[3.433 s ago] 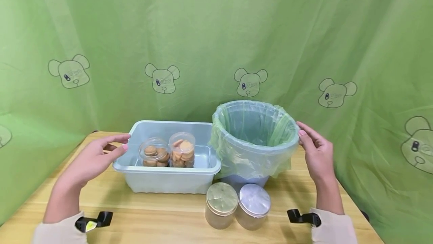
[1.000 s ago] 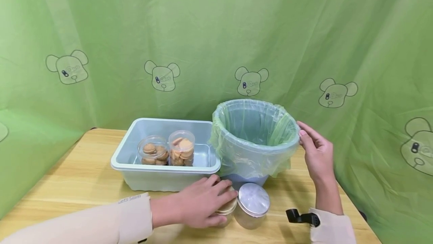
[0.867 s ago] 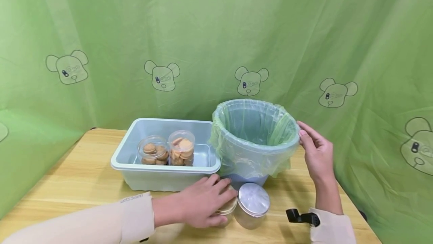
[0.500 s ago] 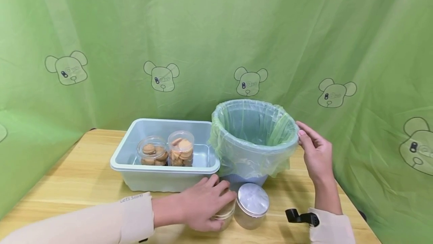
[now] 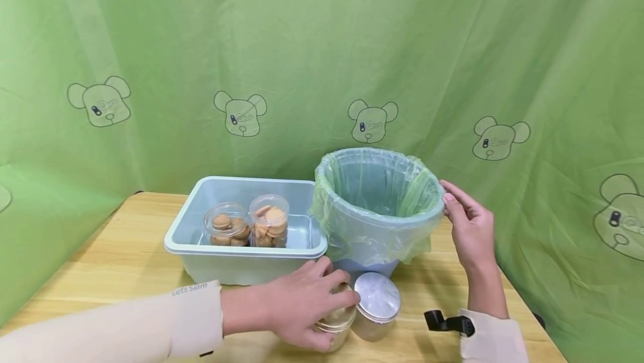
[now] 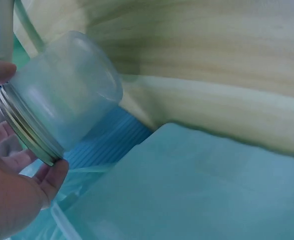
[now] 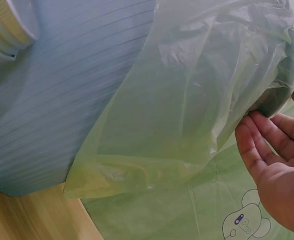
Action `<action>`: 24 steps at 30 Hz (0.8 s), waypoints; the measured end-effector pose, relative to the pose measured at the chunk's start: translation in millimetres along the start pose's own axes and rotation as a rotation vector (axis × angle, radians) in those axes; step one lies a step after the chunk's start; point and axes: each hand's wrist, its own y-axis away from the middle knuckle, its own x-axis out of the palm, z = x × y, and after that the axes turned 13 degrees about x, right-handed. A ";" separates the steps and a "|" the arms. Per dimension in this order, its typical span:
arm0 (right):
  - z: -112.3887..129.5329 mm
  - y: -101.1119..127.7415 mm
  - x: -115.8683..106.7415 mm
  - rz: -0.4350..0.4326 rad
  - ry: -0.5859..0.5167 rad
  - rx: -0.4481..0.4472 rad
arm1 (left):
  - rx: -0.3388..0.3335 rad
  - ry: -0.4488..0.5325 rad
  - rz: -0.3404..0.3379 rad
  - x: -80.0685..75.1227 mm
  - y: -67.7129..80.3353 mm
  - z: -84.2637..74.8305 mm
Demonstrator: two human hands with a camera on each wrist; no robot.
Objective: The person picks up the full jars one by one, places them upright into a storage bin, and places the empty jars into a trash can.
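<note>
My left hand [image 5: 307, 301] grips a gold-lidded clear plastic jar [image 5: 339, 324] from above, in front of the bin. In the left wrist view, thumb and fingers hold the lid [image 6: 29, 127] by its edge, and the jar body [image 6: 69, 90] looks see-through. My right hand [image 5: 473, 234] pinches the right rim of a blue trash bin [image 7: 97, 60], which is lined with a thin green bag [image 5: 377, 237] folded over its edge. Close beside the gripped jar stands another one with a silver lid [image 5: 378, 296].
A pale blue tub [image 5: 231, 267] sits left of the bin, against it. Inside are a jar of round cookies [image 5: 228, 229] and a taller jar of cookies [image 5: 270, 226]. Everything stands on a wooden table [image 5: 115, 251], with a green curtain [image 5: 297, 44] behind.
My left hand has come from the tub's left end to the gold-lidded jar and taken hold of its lid. The jar has shifted slightly toward me. My right hand stays at the bin rim.
</note>
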 end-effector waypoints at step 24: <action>-1.7 -0.2 1.3 -0.001 -0.019 0.008 | 0.252 0.014 -0.060 -93.6 -11.3 21.7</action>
